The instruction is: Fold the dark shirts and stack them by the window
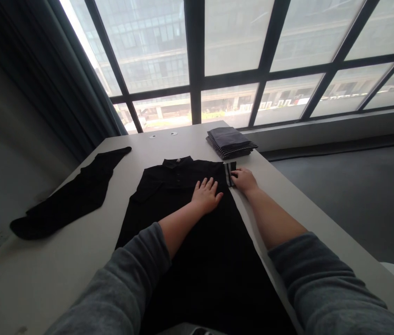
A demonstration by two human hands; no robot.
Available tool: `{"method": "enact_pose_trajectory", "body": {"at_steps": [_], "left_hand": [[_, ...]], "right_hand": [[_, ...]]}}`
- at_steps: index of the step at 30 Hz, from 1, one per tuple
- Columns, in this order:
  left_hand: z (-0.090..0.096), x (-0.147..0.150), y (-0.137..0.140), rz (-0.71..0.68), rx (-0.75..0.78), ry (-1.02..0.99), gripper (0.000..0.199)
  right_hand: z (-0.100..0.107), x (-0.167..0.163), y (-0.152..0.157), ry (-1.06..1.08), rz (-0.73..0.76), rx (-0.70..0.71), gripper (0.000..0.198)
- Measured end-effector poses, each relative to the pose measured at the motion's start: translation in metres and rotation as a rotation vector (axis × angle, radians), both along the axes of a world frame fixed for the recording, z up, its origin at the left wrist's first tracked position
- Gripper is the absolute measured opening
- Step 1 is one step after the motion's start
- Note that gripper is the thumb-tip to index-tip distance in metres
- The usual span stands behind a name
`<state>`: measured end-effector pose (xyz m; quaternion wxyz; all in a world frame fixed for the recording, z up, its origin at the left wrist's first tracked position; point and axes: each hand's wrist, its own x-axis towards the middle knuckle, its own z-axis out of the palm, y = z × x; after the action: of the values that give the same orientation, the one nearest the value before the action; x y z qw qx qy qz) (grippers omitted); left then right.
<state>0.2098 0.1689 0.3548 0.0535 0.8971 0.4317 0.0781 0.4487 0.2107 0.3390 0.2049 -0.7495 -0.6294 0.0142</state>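
A black collared shirt [183,232] lies spread on the white table, its collar towards the window. My left hand [207,196] rests flat on the upper chest of the shirt, fingers spread. At the shirt's right side, my right hand [244,180] has its fingers closed on the short sleeve [229,173], which shows grey and white stripes at its edge. The lower end of the shirt runs out of view towards my body.
A stack of folded dark and striped cloths [230,142] sits at the table's far right corner. Another black garment [78,195] lies along the left side of the white table [43,279]. Large windows stand behind, a dark curtain [53,60] at left.
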Motion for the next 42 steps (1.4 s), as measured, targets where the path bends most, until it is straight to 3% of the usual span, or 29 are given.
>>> {"method": "enact_pose_trajectory", "body": {"at_steps": [3, 9, 14, 18, 24, 30, 33, 36, 42], "left_hand": [[0.003, 0.018, -0.009, 0.028, -0.040, 0.025, 0.070], [0.011, 0.017, -0.019, 0.023, -0.040, 0.039, 0.068], [0.013, 0.025, -0.029, 0.012, -0.056, 0.039, 0.070], [0.015, 0.032, -0.033, -0.027, -0.100, 0.046, 0.069], [0.025, 0.024, -0.046, -0.257, -0.145, 0.036, 0.064], [0.028, -0.021, -0.084, -0.537, -0.234, 0.087, 0.075], [0.028, -0.056, -0.100, -0.530, -0.250, 0.087, 0.074], [0.029, -0.090, -0.118, -0.493, -0.241, 0.094, 0.068], [0.029, -0.152, -0.168, -0.403, -0.217, 0.114, 0.067]], "right_hand": [[-0.002, 0.001, 0.004, 0.038, 0.016, 0.071, 0.045], [0.005, -0.001, 0.005, 0.179, 0.020, 0.264, 0.045], [0.029, -0.014, 0.002, 0.267, 0.087, 0.420, 0.048], [0.052, -0.037, -0.007, 0.215, 0.245, 0.457, 0.046], [0.069, -0.080, -0.031, 0.037, 0.533, 0.228, 0.047], [0.055, -0.100, -0.044, -0.034, 0.773, -0.116, 0.059], [0.040, -0.098, -0.038, -0.040, 0.782, -0.127, 0.055], [0.024, -0.096, -0.029, -0.073, 0.692, -0.093, 0.061], [0.006, -0.097, -0.021, -0.184, 0.583, -0.242, 0.075]]}}
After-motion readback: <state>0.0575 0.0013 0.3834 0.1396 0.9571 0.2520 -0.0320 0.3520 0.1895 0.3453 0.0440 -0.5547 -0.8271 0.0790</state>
